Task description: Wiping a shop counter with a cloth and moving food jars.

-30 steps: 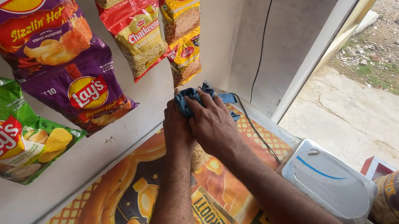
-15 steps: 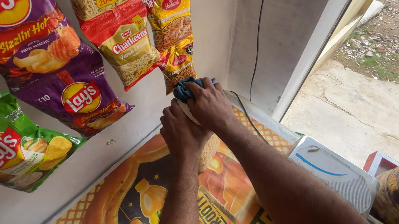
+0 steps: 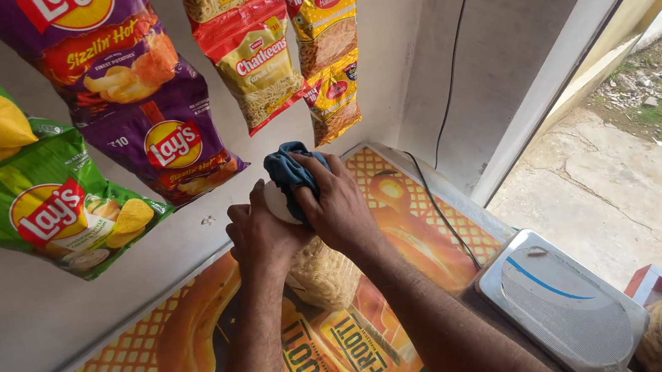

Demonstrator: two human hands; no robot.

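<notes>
The right hand (image 3: 337,202) presses a blue cloth (image 3: 292,174), fingers closed on it, over the white lid (image 3: 275,203) of a jar (image 3: 324,272) on the table (image 3: 158,362). The left hand (image 3: 261,238) wraps the jar's neck. Steady the jar firmly and wipe with even pressure.

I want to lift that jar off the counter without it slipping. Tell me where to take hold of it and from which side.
Take the jar around its round body below the lid, coming from the near side. The wall and hanging snack packets crowd the far side. The left hand already steadies it near the top, while the right hand presses a blue cloth over the lid, so the top is taken.
</notes>
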